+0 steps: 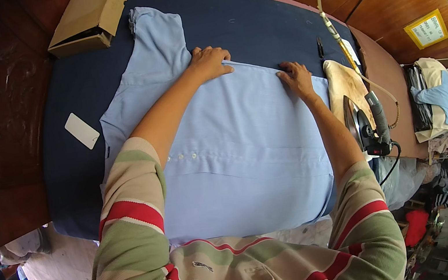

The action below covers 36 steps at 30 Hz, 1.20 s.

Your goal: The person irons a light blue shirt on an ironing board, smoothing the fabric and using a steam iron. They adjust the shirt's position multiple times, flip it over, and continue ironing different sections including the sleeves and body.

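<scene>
A light blue shirt (pixel 233 121) lies spread over a dark blue padded table (pixel 259 29), its sleeve reaching to the far left. Several small white buttons run along its middle. At the shirt's far edge, close to the sleeve, my left hand (pixel 211 63) has its fingers curled and its thumb on the cloth, pinching the edge. Farther right along that same edge, my right hand (pixel 297 79) also pinches the fabric between thumb and fingers. Part of the shirt's near left side is hidden behind my left forearm.
Just right of my right forearm, an iron (pixel 364 126) with a grey-wrapped handle stands by a scorched cream cloth (pixel 338 78), its hose hanging from above. A cardboard box (pixel 90 17) sits at the far left, a white card (pixel 82 131) nearer. Folded clothes (pixel 432 95) are stacked far right.
</scene>
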Motion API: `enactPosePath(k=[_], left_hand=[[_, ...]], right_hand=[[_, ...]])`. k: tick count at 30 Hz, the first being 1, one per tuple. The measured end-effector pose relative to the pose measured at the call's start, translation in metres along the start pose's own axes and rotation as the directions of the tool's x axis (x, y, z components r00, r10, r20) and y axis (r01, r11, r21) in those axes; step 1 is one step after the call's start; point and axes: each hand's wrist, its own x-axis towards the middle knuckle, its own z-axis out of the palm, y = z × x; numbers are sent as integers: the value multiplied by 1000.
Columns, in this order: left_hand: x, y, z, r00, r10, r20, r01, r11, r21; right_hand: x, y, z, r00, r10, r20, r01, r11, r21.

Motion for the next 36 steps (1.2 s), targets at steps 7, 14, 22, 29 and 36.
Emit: enactPosePath(k=[7, 14, 22, 29, 36], left_hand=[[21, -2, -3, 985, -97, 139, 108, 992, -69], [31, 9, -6, 978, -166, 127, 159, 985, 63], [-24, -10, -3, 911, 62, -409, 14, 983, 181], [-150, -130, -68, 821, -398, -409, 456, 889, 51], [-215, -136, -76, 789, -595, -152, 587, 804, -100]], right_hand=[[25, 13, 1, 967, 28, 251, -66, 987, 144], [35, 15, -1, 961, -83, 263, 82, 997, 15], [-11, 2, -56, 979, -188, -81, 198, 968, 153], [-144, 120, -180, 935, 113, -335, -305, 736, -605], [-122, 154, -216, 856, 485, 180, -511, 847, 146]])
